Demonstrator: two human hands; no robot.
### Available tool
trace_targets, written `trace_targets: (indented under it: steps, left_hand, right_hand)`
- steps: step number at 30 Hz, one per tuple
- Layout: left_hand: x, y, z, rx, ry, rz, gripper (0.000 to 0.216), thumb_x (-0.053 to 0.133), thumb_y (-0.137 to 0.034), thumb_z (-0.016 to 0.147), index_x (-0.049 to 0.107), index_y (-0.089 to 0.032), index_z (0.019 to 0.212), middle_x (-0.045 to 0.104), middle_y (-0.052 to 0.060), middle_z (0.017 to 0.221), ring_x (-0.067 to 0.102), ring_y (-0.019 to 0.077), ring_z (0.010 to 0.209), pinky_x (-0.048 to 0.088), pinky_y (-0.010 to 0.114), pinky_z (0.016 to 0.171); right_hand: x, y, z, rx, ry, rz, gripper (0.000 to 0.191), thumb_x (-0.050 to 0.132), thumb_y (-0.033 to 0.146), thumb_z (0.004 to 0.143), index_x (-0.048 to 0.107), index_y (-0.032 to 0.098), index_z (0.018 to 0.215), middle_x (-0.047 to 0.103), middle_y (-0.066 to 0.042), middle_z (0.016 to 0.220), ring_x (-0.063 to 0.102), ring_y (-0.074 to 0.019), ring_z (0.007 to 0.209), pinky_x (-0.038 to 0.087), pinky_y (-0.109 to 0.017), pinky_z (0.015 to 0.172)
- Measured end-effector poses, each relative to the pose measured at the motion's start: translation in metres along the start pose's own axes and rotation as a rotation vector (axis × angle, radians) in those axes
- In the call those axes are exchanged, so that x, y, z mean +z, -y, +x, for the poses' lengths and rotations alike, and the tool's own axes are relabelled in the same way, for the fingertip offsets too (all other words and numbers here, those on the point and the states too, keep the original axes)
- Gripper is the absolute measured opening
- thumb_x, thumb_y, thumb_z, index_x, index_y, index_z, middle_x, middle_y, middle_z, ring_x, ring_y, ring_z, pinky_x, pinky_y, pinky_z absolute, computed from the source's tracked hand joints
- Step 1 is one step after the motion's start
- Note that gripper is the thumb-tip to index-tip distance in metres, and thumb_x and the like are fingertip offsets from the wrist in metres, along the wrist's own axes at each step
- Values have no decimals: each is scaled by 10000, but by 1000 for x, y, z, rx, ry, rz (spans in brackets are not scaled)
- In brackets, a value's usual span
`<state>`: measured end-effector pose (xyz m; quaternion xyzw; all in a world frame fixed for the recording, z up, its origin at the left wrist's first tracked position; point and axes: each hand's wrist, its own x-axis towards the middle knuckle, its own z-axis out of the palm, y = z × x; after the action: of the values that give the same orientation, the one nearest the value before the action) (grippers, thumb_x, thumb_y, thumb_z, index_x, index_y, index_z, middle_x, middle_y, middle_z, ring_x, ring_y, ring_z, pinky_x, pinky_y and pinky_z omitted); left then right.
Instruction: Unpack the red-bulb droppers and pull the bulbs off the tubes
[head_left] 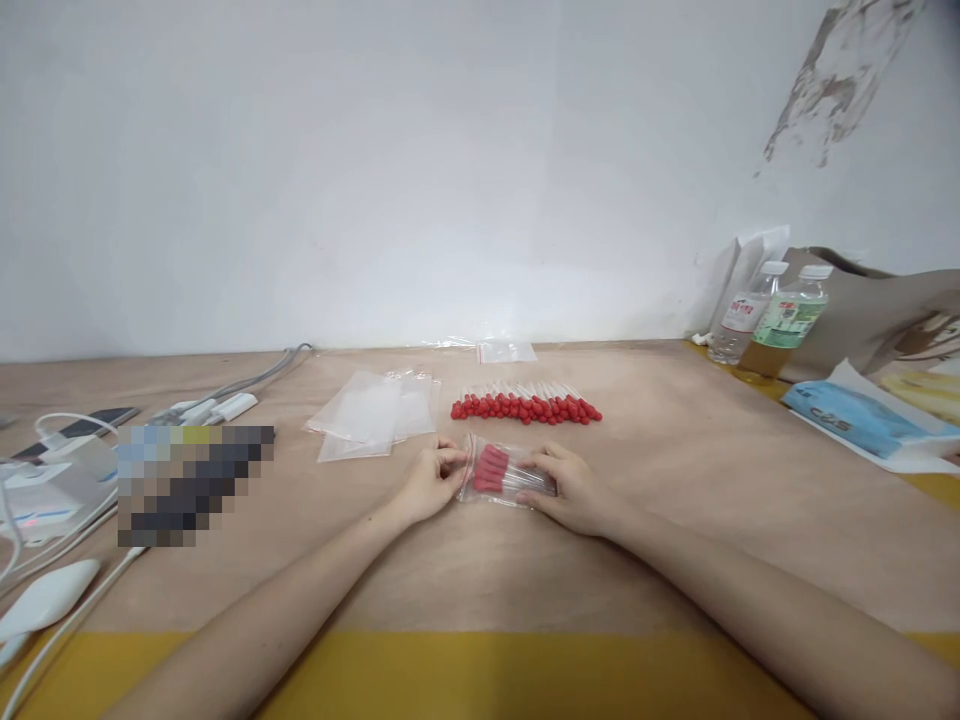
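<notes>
A small clear zip bag (517, 480) with several red-tipped sticks (491, 468) in it lies in front of me, its red-lined edge at the left. My left hand (433, 482) is closed on that edge, thumb and fingers pinching it. At the bag's other end, the fingers of my right hand (570, 490) are curled round the plastic and hold it. Just beyond the bag, a row of loose red-tipped sticks (525, 404) rests on the table with the red ends toward me. Flat clear bags (367, 410) overlap one another to the left of the row.
Brown covering lies over the table (712, 480). Another clear bag (507, 351) is by the wall. Cables, white chargers (56, 485) and a pixelated dark item (195, 485) occupy the left. Two bottles (784, 320), a grey bag (862, 310) and a blue tissue pack (862, 415) stand or lie at right.
</notes>
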<state>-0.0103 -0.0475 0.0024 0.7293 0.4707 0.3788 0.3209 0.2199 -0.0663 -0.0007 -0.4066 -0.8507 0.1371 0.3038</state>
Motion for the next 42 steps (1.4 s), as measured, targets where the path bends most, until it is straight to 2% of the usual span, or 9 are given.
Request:
trace_targets:
  steps: [3,7,11,17,25,31,37,42]
  left_hand:
    - [-5,-1,-2,105,28,84,181,620,-248,696,696,-229,859,533,36,872,516,144,746,411,215,632]
    - [-3,-5,-1,119,176,-4,226,531,-285,785,665,-201,946,566,59,905,545,158,785,430,239,690]
    - [-1,-10,0,132,216,-70,271,521,-315,796,640,-183,1000,594,78,968,555,181,852,437,267,743]
    - [2,-14,-3,141,249,51,301,579,-312,749,618,-196,1024,552,68,955,527,136,745,431,244,686]
    - [1,-25,-9,200,261,244,194,526,-327,779,518,-177,902,527,27,858,503,132,731,424,261,665]
    - [2,-31,-12,205,260,376,155,484,-306,797,480,-182,890,533,19,822,496,147,725,397,263,631]
    - [7,-26,-13,255,225,379,106,447,-233,814,461,-180,905,553,16,819,515,146,722,393,263,641]
    - [10,-21,-13,188,155,286,116,450,-215,809,499,-177,907,559,-7,762,511,121,660,398,236,607]
  right_hand:
    - [4,-5,0,-17,-22,-19,299,564,314,765,571,195,1039,541,-66,905,508,-188,860,424,-331,767]
    - [4,-8,-1,-8,-51,-61,294,547,317,782,560,185,1044,549,-79,933,483,-203,911,408,-361,813]
    - [3,-9,-1,15,-36,-59,291,547,292,782,553,179,1050,552,-80,940,486,-205,913,409,-364,812]
    - [3,-11,-1,11,-32,-55,275,533,264,792,547,173,1051,552,-80,975,482,-204,942,391,-367,840]
    - [4,-14,-1,-5,-42,-47,271,538,271,792,543,191,1050,557,-76,982,494,-198,935,396,-364,828]
    - [4,-13,-1,3,-42,-56,251,544,258,788,552,180,1026,561,-72,976,491,-192,935,392,-353,838]
    - [4,-15,0,11,-53,-52,230,538,245,790,561,188,1012,563,-71,983,491,-193,940,394,-356,837]
    - [4,-15,0,31,-40,-72,223,534,228,790,569,177,1004,557,-80,975,488,-201,939,395,-365,835]
